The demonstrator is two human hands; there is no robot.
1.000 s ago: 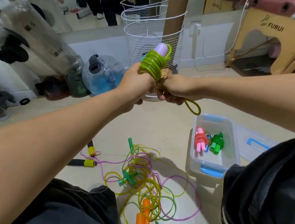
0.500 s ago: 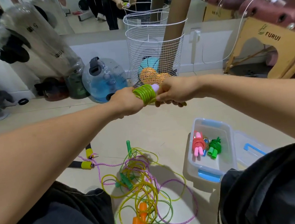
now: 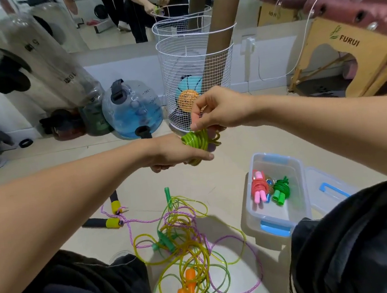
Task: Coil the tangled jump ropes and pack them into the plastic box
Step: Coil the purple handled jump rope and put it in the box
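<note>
Between the left hand [image 3: 176,152], gripping the green coil [image 3: 198,141], and the right hand [image 3: 217,110] pinching its top, the wraps look loose. Slack could let them spring open before reaching the plastic box [image 3: 280,220] below the right hand.

both arms reach forward, left hand [image 3: 176,152] curled below, right hand [image 3: 217,110] pinching above it.

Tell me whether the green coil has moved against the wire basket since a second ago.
Yes. The green coil has dropped from the wire basket's mesh to below its base.
</note>
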